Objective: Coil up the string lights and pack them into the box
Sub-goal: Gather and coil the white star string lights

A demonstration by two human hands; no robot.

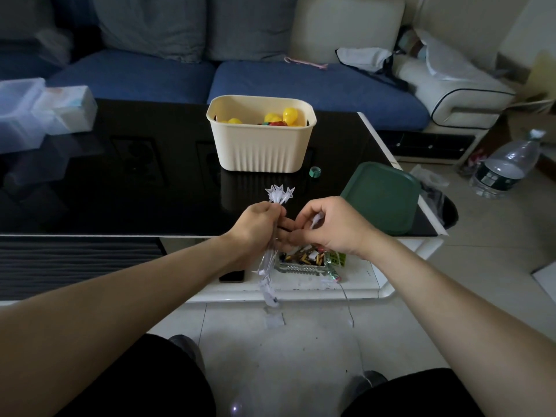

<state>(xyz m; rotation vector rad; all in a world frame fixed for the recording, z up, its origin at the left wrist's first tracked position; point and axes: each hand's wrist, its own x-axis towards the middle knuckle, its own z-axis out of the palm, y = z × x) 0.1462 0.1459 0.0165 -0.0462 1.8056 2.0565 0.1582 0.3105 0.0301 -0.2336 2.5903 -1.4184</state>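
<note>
Both hands meet just above the near edge of the black coffee table [120,182], close enough that their fingers touch. The left hand [255,227] is curled tight around a bundle of the string lights [279,194]: several white star-shaped bulbs stick up out of the top of the fist, and loops of thin wire with more stars hang down below it, past the table's near edge toward the floor. The right hand [334,227] has its fingers bent inward and pinches one white star between thumb and fingertips; a thin strand of wire trails down under it toward the tiled floor.

Further back, around the middle of the table top, stands the cream box [261,142], open, ribbed on its lower wall, with yellow balls [290,115] and some other coloured bits inside. None of the lights are in it. A green lid [382,197] lies flat at the near right corner of the table, well apart from the box, and a small green ring [315,171] sits just beside the box's right foot. At the far left edge rest clear plastic containers [39,112].
</note>
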